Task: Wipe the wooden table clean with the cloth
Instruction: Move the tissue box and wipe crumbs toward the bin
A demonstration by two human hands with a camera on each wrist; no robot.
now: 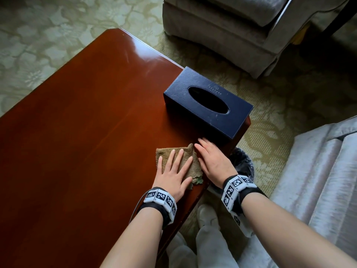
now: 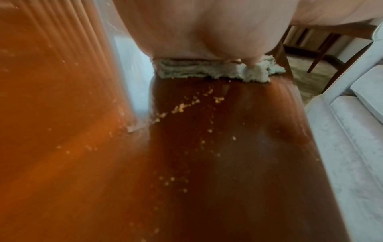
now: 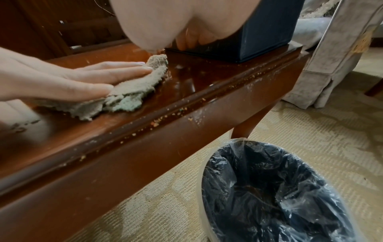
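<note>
A folded brownish-green cloth (image 1: 193,167) lies on the glossy reddish wooden table (image 1: 87,122) near its right edge. My left hand (image 1: 174,171) presses flat on the cloth (image 3: 132,88) with straight fingers (image 3: 116,72). Just right of it, my right hand (image 1: 210,157) rests flat on the table, its fingertips touching the base of a dark blue tissue box (image 1: 208,101). Crumbs (image 2: 186,104) are scattered on the tabletop behind the cloth (image 2: 207,70) and along the table's edge moulding (image 3: 157,121).
A waste bin lined with a clear bag (image 3: 269,188) stands on the carpet right below the table edge, under my right wrist. A grey armchair (image 1: 231,26) is beyond the table, and a pale sofa (image 1: 318,171) is at the right.
</note>
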